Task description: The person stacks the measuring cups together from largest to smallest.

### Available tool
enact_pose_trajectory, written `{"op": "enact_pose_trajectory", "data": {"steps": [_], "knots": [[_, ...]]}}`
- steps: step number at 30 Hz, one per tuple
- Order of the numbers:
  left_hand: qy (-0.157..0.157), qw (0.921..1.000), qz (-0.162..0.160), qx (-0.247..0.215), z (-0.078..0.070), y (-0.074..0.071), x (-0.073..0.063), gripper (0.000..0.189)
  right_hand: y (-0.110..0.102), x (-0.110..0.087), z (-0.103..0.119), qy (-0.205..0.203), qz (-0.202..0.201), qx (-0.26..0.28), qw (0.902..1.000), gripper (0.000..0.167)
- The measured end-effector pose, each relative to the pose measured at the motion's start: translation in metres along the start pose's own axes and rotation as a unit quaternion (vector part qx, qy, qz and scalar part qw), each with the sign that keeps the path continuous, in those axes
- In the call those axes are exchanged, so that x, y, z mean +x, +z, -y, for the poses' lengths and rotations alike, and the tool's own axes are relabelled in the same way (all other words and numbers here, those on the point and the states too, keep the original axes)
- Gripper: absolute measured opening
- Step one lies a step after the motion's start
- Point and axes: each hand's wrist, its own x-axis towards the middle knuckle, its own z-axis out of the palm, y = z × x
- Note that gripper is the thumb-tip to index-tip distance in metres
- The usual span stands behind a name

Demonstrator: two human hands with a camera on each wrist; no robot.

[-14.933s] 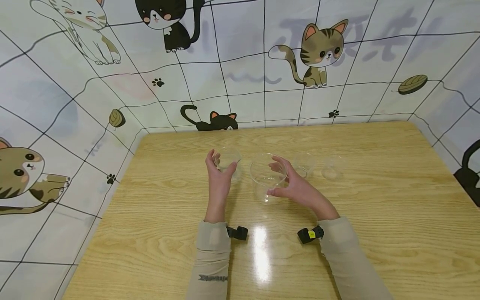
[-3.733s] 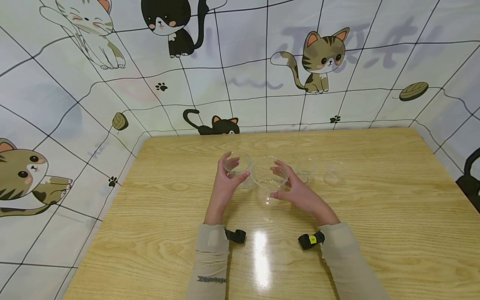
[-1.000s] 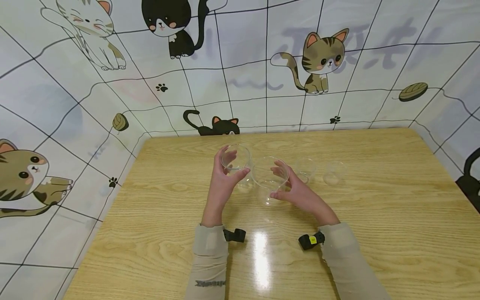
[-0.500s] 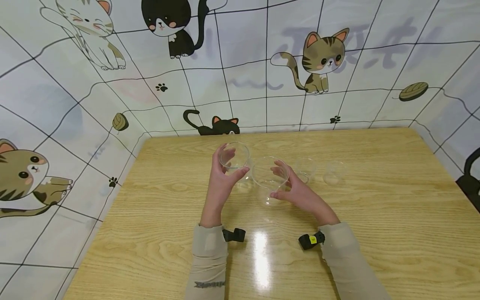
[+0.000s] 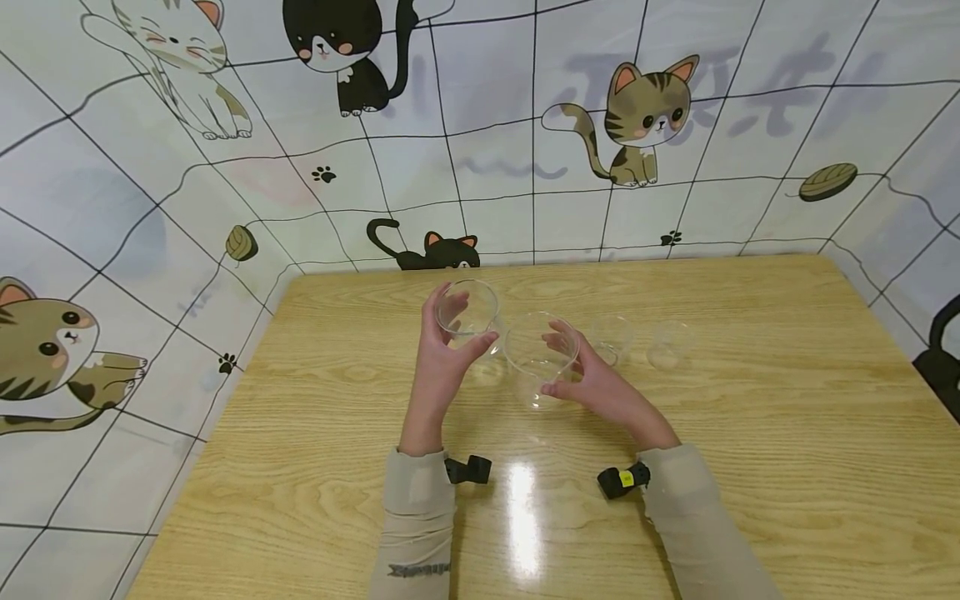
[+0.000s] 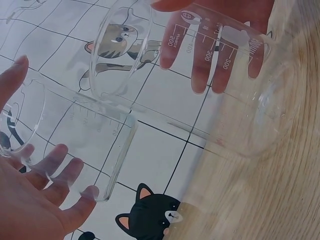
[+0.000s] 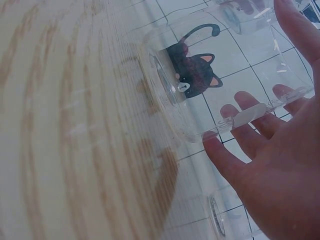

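Observation:
My left hand (image 5: pixel 438 358) grips a clear glass beaker (image 5: pixel 468 310) by its side, thumb in front and fingers behind. The left wrist view shows this beaker's base (image 6: pixel 119 167) off the tabletop, and small graduation marks on its wall. Just right of it stands a larger clear beaker (image 5: pixel 534 367), which has white printed marks up to 500. Around that larger beaker's right side lie the fingers and thumb of my right hand (image 5: pixel 603 385); its base (image 7: pixel 167 90) sits on the table. Whether either beaker holds liquid I cannot tell.
Two smaller clear glass vessels, one nearer (image 5: pixel 611 340) and one farther right (image 5: pixel 669 346), stand right of my right hand. They are faint against the wooden table (image 5: pixel 750 467). Behind the table's back edge rises a white cat-patterned backdrop (image 5: pixel 495 192).
Earlier my left hand brought its beaker rightward, close to the larger one. Over the last second it has risen a little, drifting slightly left. My right hand and the larger beaker keep their place.

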Motion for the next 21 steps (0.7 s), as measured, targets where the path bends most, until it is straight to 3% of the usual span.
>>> {"op": "enact_pose_trajectory", "data": {"steps": [21], "knots": [[0.014, 0.9999, -0.004, -0.004, -0.0046, -0.0005, -0.0001, 0.079, 0.0004, -0.0012, 0.0023, -0.001, 0.001, -0.002, 1.0, 0.085]]}}
